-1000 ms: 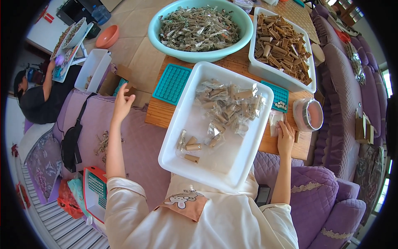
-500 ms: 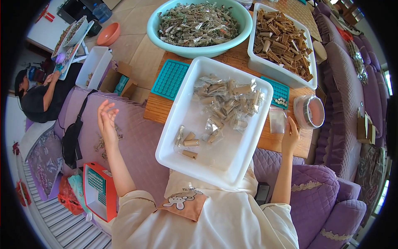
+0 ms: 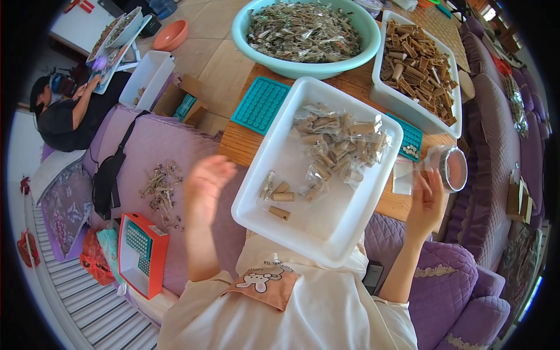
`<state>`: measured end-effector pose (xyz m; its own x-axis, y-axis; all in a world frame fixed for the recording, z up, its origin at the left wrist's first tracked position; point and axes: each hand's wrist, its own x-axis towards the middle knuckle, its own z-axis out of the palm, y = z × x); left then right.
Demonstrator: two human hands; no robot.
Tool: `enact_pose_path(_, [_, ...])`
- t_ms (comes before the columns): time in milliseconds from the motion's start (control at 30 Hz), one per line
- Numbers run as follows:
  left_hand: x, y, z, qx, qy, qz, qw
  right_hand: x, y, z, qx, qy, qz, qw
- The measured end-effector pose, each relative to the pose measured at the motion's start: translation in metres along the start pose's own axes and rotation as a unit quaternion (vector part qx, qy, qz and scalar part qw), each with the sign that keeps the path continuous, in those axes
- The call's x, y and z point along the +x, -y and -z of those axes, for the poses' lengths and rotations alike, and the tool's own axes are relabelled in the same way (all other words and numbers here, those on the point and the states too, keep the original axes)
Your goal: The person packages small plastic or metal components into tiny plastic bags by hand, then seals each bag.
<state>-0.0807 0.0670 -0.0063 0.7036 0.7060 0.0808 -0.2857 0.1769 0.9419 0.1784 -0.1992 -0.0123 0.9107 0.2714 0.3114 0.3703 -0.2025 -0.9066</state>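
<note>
My left hand [image 3: 210, 182], smeared by motion, is over the purple sofa just left of the white tray [image 3: 248, 204]; its fingers look apart and hold nothing I can see. My right hand [image 3: 426, 204] is raised at the table's right edge, its fingertips closed on what looks like a small clear plastic bag, hard to make out. Beside it lie more clear bags [image 3: 402, 177] and a round tub [image 3: 455, 169]. The tray leans against my lap and the table, with a heap of bagged brown tubes [image 3: 338, 146] and several loose brown tubes [image 3: 279, 213] inside.
A green basin [image 3: 361, 55] of wrapped pieces and a white bin [image 3: 379, 93] of brown tubes stand behind. Teal moulds [image 3: 261, 105] flank the tray. On the sofa are small scattered pieces [image 3: 160, 189] and a red box [image 3: 157, 274]. Another person [image 3: 61, 119] works at far left.
My left hand has swung right toward the tray. My right hand has moved slightly right and down from the stack of bags. The whole view has shifted a little.
</note>
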Motion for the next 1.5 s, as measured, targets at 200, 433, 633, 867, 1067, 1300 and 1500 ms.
enact_pose_path(200, [-0.01, 0.031, -0.064, 0.033, 0.139, 0.148, 0.979, -0.03, 0.078, -0.097, -0.036, 0.289, 0.297, 0.909])
enact_pose_path(433, [-0.012, 0.03, -0.041, -0.15, -0.005, 0.16, 0.976, -0.036, 0.086, -0.142, 0.028, 0.437, 0.31, 0.844])
enact_pose_path(633, [-0.018, 0.044, -0.019, -0.175, -0.007, 0.183, 0.967, -0.03, 0.092, -0.162, 0.085, 0.484, 0.195, 0.849])
enact_pose_path(867, [-0.015, 0.034, -0.011, -0.198, -0.132, 0.108, 0.965, -0.02, 0.056, -0.152, -0.159, 0.6, 0.232, 0.749])
enact_pose_path(1067, [-0.018, 0.038, 0.006, -0.22, -0.126, 0.082, 0.964, -0.06, 0.023, -0.157, -0.251, 0.568, 0.36, 0.697])
enact_pose_path(1300, [-0.021, 0.024, -0.005, -0.224, -0.119, 0.058, 0.966, -0.07, 0.01, -0.163, -0.279, 0.567, 0.372, 0.68])
enact_pose_path(1500, [-0.025, 0.025, -0.001, -0.263, -0.037, 0.089, 0.96, -0.053, 0.042, -0.151, -0.172, 0.532, 0.293, 0.776])
